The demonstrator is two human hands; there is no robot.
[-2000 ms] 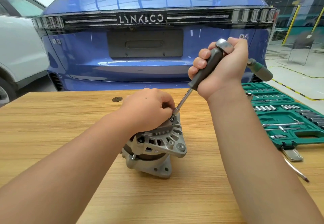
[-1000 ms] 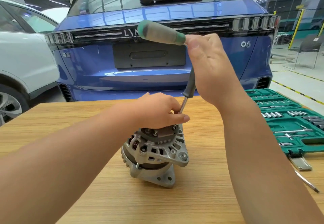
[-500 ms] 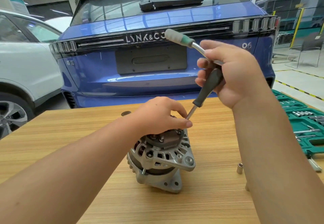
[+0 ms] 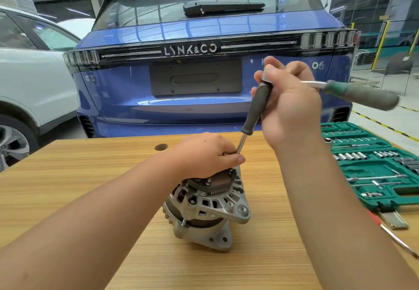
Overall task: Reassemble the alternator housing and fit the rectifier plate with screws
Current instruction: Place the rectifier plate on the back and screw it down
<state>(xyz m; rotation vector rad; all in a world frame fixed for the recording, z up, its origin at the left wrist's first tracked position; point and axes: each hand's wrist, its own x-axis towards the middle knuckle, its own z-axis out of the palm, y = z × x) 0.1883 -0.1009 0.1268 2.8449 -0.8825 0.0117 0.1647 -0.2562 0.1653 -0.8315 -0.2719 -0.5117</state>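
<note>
On the left, behind the table (image 4: 79, 176), stands a white car (image 4: 27, 81), with a blue car (image 4: 204, 108) next to it. The left hand (image 4: 204, 153) lies on top of the alternator (image 4: 206, 208), fingers curled over the far side of the plate (image 4: 217, 183) and the thumb stretched flat to the right, just beside the driver's shaft; whether the fingertips pinch a screw there is hidden. The alternator sits near the table's middle, leaning on its mounting ear, its two housing halves already closed together. The dark plate sits on its top face, and at least two screw heads show on it, so that part looks well advanced. The driver (image 4: 254, 117) slants down from the right hand (image 4: 290, 103) to a point under the left fingers, probably onto a screw not yet tight. The right hand's fingers are wrapped round the driver's top, where a ratchet (image 4: 360, 94) juts out to the right, blurred. How many screws remain I cannot tell. Farthest right lies an open green socket case (image 4: 371, 171).
</note>
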